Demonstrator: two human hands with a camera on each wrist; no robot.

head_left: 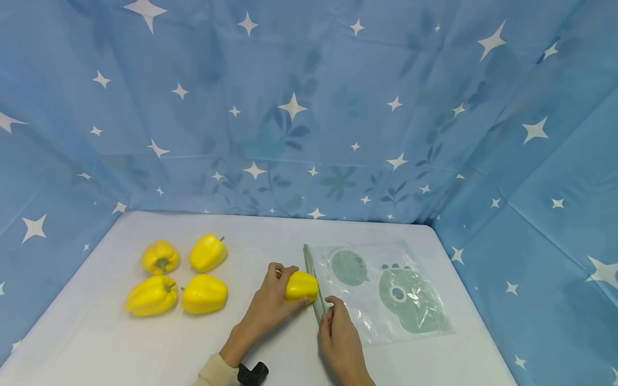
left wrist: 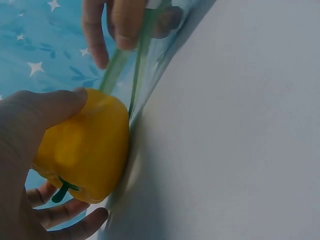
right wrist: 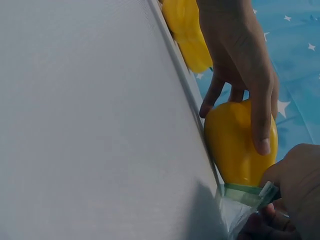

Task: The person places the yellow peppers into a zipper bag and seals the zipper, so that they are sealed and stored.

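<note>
My left hand [head_left: 272, 300] grips a yellow bell pepper [head_left: 301, 287], thumb on one side and fingers on the other. The pepper's far end meets the green-edged mouth of a clear zip bag [head_left: 347, 324]; its green stem [left wrist: 62, 192] points back toward my left palm. With thumb and fingers, my right hand [head_left: 340, 338] pinches the bag's green edge [right wrist: 240, 194] near its front end. In the left wrist view the two green strips of the mouth stand apart beside the pepper. The bag lies flat to the right, printed with green cartoon shapes.
Several more yellow bell peppers [head_left: 203, 294] lie grouped on the left of the white table [head_left: 256, 241]. A small black object [head_left: 253, 373] sits by my left wrist at the front. Blue star-patterned cloth [head_left: 289, 139] hangs behind and along both sides.
</note>
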